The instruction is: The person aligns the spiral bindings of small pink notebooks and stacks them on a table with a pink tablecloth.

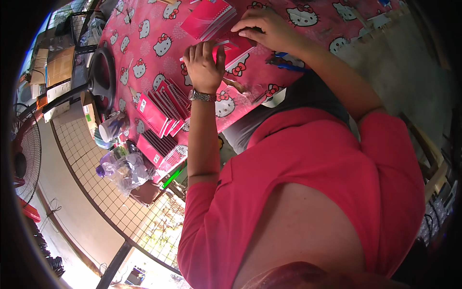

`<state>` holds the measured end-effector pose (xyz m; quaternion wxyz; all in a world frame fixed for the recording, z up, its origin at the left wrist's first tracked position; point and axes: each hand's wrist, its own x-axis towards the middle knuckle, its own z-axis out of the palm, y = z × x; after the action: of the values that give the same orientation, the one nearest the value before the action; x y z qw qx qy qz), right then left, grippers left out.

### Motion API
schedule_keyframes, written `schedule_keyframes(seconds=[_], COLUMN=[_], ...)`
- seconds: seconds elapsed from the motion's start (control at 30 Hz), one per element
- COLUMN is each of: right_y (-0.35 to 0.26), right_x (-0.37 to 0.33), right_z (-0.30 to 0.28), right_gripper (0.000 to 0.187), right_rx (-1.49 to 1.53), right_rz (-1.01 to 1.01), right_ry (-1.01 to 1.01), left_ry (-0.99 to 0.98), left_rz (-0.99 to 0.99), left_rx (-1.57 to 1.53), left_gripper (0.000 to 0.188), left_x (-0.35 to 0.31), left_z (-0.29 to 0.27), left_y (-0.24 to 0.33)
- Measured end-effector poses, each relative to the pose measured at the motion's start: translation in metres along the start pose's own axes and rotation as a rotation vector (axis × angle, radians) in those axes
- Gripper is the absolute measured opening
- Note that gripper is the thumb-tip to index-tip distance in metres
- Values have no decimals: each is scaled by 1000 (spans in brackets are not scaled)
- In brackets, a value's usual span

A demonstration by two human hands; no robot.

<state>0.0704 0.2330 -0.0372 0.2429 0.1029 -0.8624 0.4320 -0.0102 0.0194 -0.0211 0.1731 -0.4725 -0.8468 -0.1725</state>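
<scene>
At left, round wire-grilled fan (pixel 26 161), then dark wire mesh (pixel 91 178). Rightward, fanned red spiral-bound notebooks (pixel 163 108) on pink cat-print worktop (pixel 147 50). Next, left hand (pixel 204 70), flat red notebook (pixel 237 52) between, right hand (pixel 267 30); fingers bent, cannot tell whether grasping.

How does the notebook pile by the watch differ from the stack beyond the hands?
The left pile is fanned, its notebooks overlapping; the far stack sits squarer. The left pile lies beside the left forearm; the far stack, near the right hand. Both are red.
</scene>
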Motion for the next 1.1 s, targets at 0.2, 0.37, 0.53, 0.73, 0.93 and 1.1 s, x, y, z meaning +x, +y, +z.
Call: schedule_keyframes(seconds=[0.2, 0.37, 0.53, 0.73, 0.93, 1.1], right_y=[-9, -22, -33, -45, 7, 26], right_x=[1, -2, 0, -2, -21, -9], right_z=[-5, -3, -9, -3, -7, -16], right_gripper=[21, 26, 21, 27, 52, 44], right_rx=[73, 331, 286, -28, -889, -93], right_rz=[148, 378, 323, 263, 190, 224], right_ry=[-217, -269, -214, -123, -124, -239], left_ry=[22, 51, 23, -32, -166, -41], left_rz=[-17, 25, 49, 52, 81, -27], left_rx=[-8, -60, -84, -137, -152, 93], left_gripper=[14, 23, 35, 31, 20, 30], left_x=[-4, -2, -2, -6, -11, -9], left_z=[2, 6, 11, 6, 2, -7], left_y=[1, 13, 19, 21, 5, 14])
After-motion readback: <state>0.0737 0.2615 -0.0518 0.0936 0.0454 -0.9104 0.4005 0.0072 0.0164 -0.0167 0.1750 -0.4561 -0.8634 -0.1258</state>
